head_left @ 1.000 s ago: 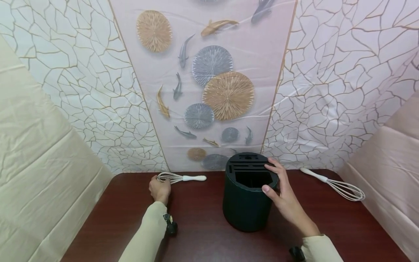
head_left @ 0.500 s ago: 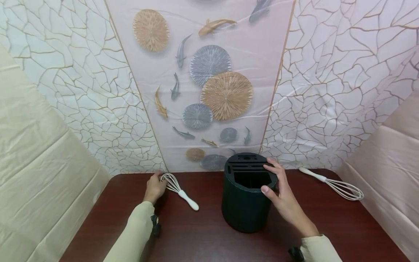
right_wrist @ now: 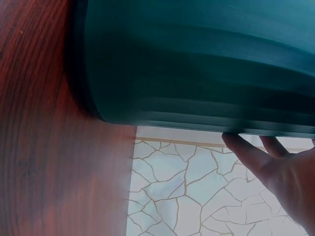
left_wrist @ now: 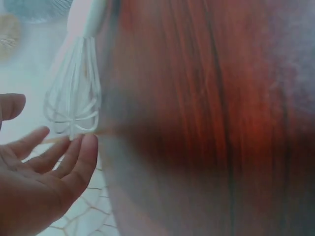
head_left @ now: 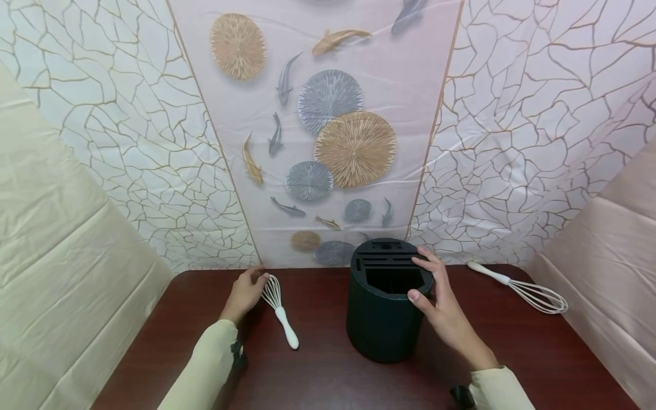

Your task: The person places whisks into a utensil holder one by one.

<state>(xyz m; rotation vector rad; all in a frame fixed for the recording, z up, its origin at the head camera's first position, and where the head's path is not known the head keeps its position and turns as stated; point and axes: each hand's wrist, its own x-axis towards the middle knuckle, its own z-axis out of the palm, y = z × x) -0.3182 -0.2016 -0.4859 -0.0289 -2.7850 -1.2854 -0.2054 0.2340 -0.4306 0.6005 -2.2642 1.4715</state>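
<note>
A white-handled whisk (head_left: pixel 287 327) lies on the table, its handle pointing toward the near side. My left hand (head_left: pixel 245 293) is at its wire end, thumb and fingers apart. In the left wrist view the fingertips (left_wrist: pixel 88 142) are right at the tip of the wire loops (left_wrist: pixel 74 93), with the fingers loosely bent. A dark green round knife block (head_left: pixel 384 324) with slots and a large opening on top stands upright at the centre right. My right hand (head_left: pixel 446 313) holds its right side, fingers over the top rim and thumb on the nearer rim.
A second white whisk (head_left: pixel 517 287) lies at the back right of the dark red wooden table (head_left: pixel 318 376), handle toward the back. A patterned cloth (head_left: pixel 328 136) hangs behind the table, and pale cloth (head_left: pixel 61 273) borders it on both sides.
The left whisk has swung from lying sideways to pointing toward the near side. My left hand has spread its fingers at the wires. The right hand stays on the knife block.
</note>
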